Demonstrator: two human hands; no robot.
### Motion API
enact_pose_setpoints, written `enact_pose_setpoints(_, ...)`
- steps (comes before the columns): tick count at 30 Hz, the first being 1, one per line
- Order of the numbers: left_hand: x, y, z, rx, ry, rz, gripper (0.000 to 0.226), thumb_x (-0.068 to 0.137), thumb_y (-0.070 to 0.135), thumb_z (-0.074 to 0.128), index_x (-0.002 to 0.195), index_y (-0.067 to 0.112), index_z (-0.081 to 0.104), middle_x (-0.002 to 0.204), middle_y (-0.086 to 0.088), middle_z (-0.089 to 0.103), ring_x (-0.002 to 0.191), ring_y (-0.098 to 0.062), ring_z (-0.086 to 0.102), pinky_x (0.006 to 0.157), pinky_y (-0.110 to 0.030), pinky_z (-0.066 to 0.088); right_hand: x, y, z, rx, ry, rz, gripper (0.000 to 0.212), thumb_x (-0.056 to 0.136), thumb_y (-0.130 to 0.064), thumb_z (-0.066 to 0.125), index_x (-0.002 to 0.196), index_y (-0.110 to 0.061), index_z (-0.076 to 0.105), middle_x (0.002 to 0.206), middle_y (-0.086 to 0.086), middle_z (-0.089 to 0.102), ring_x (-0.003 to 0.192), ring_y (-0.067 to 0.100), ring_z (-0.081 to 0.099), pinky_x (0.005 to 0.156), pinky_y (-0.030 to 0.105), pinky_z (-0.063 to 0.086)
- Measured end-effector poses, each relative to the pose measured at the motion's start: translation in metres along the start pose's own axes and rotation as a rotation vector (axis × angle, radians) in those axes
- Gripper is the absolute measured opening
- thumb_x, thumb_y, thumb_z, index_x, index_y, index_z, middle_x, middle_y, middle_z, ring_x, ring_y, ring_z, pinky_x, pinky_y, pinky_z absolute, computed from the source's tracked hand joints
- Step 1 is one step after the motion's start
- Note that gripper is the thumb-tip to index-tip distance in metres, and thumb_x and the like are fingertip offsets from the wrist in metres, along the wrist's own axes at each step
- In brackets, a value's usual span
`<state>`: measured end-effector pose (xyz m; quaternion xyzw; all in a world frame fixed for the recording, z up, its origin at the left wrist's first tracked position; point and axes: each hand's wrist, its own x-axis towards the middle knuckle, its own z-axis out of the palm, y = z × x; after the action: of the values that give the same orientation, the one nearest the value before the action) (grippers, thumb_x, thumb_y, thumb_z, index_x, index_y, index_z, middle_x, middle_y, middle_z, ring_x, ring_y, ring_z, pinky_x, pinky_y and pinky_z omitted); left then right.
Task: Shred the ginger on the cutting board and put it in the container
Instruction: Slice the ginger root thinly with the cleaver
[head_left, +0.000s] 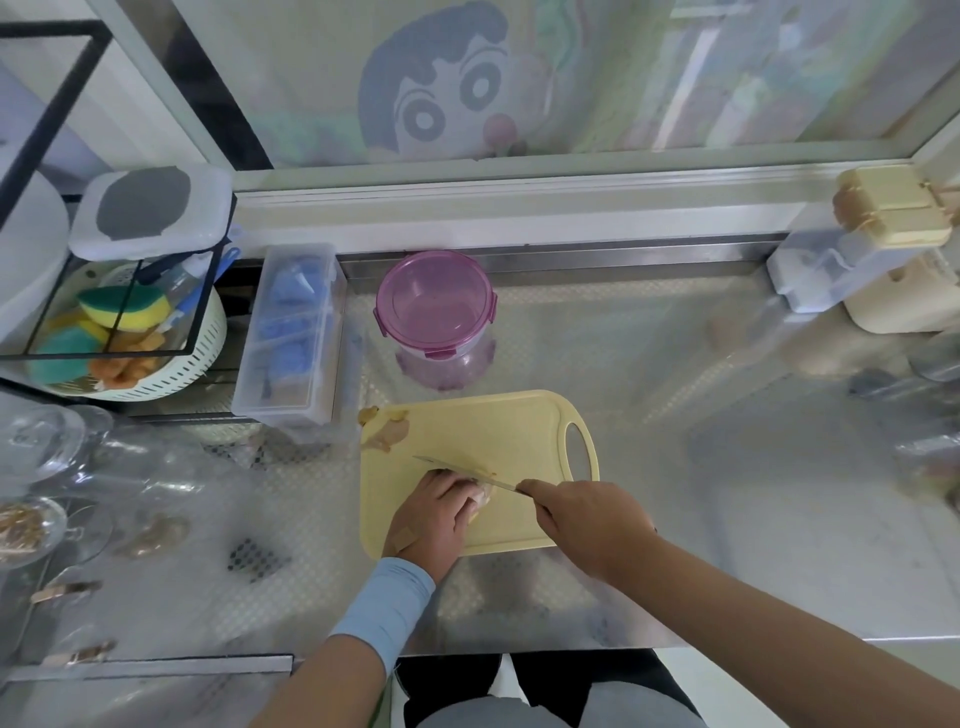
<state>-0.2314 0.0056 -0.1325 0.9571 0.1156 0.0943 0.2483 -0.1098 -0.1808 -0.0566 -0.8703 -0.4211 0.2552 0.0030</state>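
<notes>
A pale yellow cutting board (498, 431) lies on the steel counter. My left hand (434, 512) presses a piece of ginger (482, 496) onto the board with curled fingers, and most of the piece is hidden under them. My right hand (582, 519) grips the handle of a knife (457, 469); its blade runs left across the board, right against my left fingers and over the ginger. More ginger pieces (387, 431) lie at the board's far left corner. Behind the board stands a clear container with a purple lid (435, 306), shut.
A clear box with blue contents (291, 332) stands left of the container. A white basket with sponges (124, 332) sits at the far left under a black wire rack. Glassware (47, 447) crowds the left counter. White and cream boxes (872, 270) stand at the back right.
</notes>
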Motion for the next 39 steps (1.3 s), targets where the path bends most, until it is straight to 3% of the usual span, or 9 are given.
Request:
enact_pose_setpoints(7, 0.000, 0.003, -0.001, -0.022, 0.005, 0.006, 0.021, 0.086, 0.021, 0.051, 0.090, 0.016, 0.071, 0.097, 0.005, 0.063, 0.093, -0.010, 0.049, 0.080, -0.015, 0.037, 0.000, 0.000, -0.002, -0.013, -0.012, -0.007, 0.035, 0.108, -0.029, 0.026, 0.139, -0.033, 0.042, 0.072, -0.002, 0.051, 0.062, 0.028, 0.053, 0.055, 0.035, 0.045)
enact_pose_setpoints(15, 0.001, 0.003, -0.003, -0.067, 0.001, -0.057, 0.023, 0.087, 0.026, 0.048, 0.089, 0.020, 0.071, 0.097, 0.011, 0.062, 0.094, -0.008, 0.049, 0.076, -0.015, 0.040, 0.011, 0.004, -0.007, 0.005, -0.056, -0.020, 0.038, 0.107, -0.029, 0.025, 0.139, -0.032, 0.046, 0.087, 0.005, 0.068, 0.069, 0.031, 0.060, 0.056, 0.034, 0.048)
enact_pose_setpoints(26, 0.000, 0.000, 0.001, -0.108, 0.014, -0.081, 0.019, 0.086, 0.025, 0.052, 0.088, 0.022, 0.070, 0.100, 0.014, 0.062, 0.095, -0.007, 0.052, 0.076, -0.020, 0.046, 0.021, 0.007, -0.001, 0.079, -0.120, -0.008, 0.036, 0.107, -0.031, 0.026, 0.134, -0.031, 0.049, 0.089, 0.008, 0.067, 0.077, 0.034, 0.063, 0.066, 0.042, 0.056)
enact_pose_setpoints(35, 0.000, -0.002, 0.000, -0.139, -0.012, -0.101, 0.011, 0.086, 0.020, 0.058, 0.088, 0.023, 0.069, 0.099, 0.016, 0.060, 0.092, -0.007, 0.052, 0.075, -0.020, 0.045, 0.043, -0.004, 0.010, 0.057, -0.094, -0.021, 0.023, 0.106, -0.026, 0.030, 0.119, -0.021, 0.048, 0.077, 0.009, 0.059, 0.067, 0.035, 0.058, 0.054, 0.037, 0.045)
enact_pose_setpoints(39, 0.000, 0.000, -0.002, -0.127, -0.014, -0.088, 0.016, 0.087, 0.023, 0.052, 0.089, 0.022, 0.068, 0.101, 0.016, 0.058, 0.094, -0.007, 0.051, 0.076, -0.017, 0.042, 0.049, 0.001, 0.011, 0.099, -0.104, -0.019, 0.025, 0.107, -0.031, 0.028, 0.119, -0.021, 0.047, 0.076, 0.009, 0.057, 0.066, 0.034, 0.056, 0.058, 0.038, 0.048)
